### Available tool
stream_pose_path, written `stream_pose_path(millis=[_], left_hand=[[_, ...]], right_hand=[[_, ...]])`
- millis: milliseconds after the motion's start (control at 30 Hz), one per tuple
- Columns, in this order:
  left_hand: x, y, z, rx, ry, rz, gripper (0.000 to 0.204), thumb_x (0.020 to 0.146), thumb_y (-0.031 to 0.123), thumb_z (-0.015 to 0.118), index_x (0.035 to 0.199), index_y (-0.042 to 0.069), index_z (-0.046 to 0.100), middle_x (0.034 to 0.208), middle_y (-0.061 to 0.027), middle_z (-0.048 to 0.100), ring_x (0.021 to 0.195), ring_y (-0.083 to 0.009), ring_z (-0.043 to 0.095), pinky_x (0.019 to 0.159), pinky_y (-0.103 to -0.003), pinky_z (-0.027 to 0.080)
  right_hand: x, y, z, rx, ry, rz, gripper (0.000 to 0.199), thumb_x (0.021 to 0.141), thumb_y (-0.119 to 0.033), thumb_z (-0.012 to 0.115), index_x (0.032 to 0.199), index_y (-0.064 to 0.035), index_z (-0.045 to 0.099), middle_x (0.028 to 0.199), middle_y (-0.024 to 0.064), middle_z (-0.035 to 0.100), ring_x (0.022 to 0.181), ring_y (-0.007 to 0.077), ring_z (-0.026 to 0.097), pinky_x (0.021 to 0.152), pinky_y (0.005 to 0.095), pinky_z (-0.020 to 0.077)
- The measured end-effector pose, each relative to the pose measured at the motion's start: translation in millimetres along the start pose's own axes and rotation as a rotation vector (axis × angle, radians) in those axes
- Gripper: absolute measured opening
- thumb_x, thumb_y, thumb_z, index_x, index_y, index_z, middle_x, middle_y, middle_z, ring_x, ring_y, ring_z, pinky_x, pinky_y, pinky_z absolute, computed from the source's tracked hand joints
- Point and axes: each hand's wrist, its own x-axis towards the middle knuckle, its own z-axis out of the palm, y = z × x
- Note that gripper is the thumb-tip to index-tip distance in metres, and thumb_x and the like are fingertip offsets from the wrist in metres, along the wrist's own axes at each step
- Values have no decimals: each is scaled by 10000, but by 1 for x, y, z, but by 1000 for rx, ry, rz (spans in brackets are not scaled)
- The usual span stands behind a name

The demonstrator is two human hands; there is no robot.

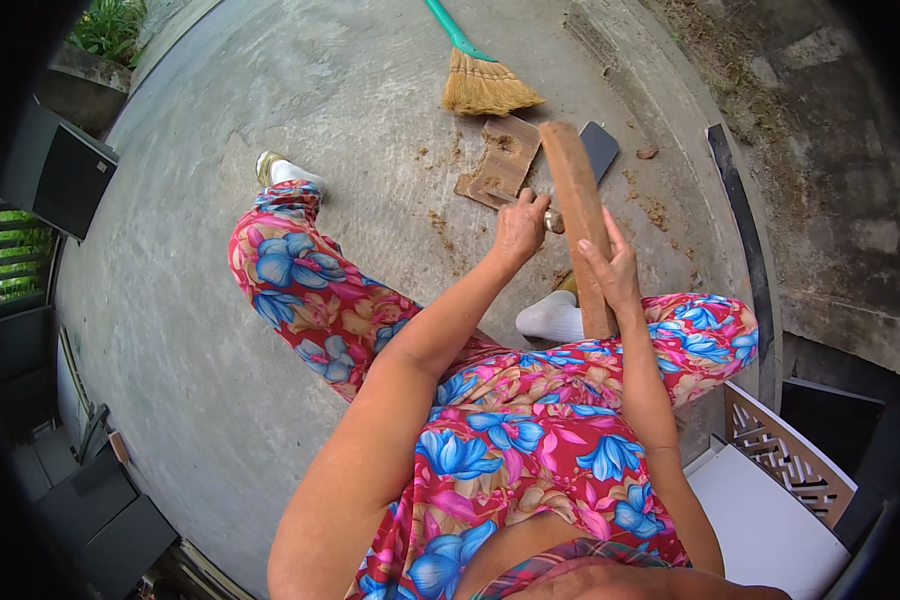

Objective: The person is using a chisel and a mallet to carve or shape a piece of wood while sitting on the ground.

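Observation:
My left hand (pixel 522 228) is closed around what looks like a chisel, its thin blade (pixel 494 194) pointing left toward a brown wooden block and its shiny metal end (pixel 554 221) showing on the right. The block (pixel 504 160) lies on the concrete, with rough hollows cut in its face and wood crumbs on it. In my right hand (pixel 614 266) is a long wooden plank (pixel 576 185), held upright with its lower end by my thigh. The plank passes close beside the chisel's metal end; whether they touch I cannot tell.
A straw broom (pixel 485 85) with a green handle lies beyond the block. A dark flat rectangular object (pixel 600 150) rests behind the plank. Wood shavings (pixel 655 212) are scattered over the concrete floor (pixel 190 330). My folded legs flank the work, and a white panel (pixel 765 515) stands at lower right.

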Motion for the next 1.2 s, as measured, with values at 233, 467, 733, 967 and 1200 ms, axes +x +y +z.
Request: stream_pose_path(millis=[233, 467, 733, 967, 1200], left_hand=[[6, 4, -12, -96, 58, -100, 313, 782, -10, 617, 1073, 103, 600, 1018, -163, 596, 780, -409, 652, 683, -503, 519], [12, -2, -23, -137, 87, -206, 327, 771, 90, 728, 1075, 95, 606, 1045, -171, 602, 910, -418, 631, 739, -478, 520], [15, 3, -31, -207, 203, -184, 348, 758, 41, 707, 1079, 95, 586, 1063, -162, 606, 922, -414, 631, 772, -481, 521], [31, -11, -39, -184, 249, -287, 370, 756, 144, 768, 1066, 96, 572, 989, -149, 648, 905, -387, 647, 761, -472, 516], [35, -19, -28, -321, 348, -346, 362, 790, 160, 723, 1107, 113, 553, 992, -192, 667, 965, -412, 638, 779, -458, 506]], right_hand=[[-1, -24, 2, -119, -93, -50, 799, 827, -295, 728, 1458, 53, 382, 1379, 258, 533, 1293, 296, 524, 1048, 372, 431], [7, -20, 2, -126, 30, -148, 759, 835, -233, 720, 1453, 57, 388, 1376, 246, 540, 1279, 286, 533, 1051, 375, 427], [-3, -20, -3, -85, 53, -92, 762, 831, -213, 718, 1461, 50, 380, 1387, 237, 532, 1285, 290, 524, 1064, 380, 411], [7, -19, -3, -50, 42, -69, 780, 840, -246, 714, 1453, 86, 364, 1404, 255, 504, 1296, 313, 508, 1074, 387, 396], [6, -5, -9, 80, 0, 5, 746, 900, -234, 658, 1480, 83, 311, 1375, 204, 508, 1234, 254, 521, 1032, 356, 417]])
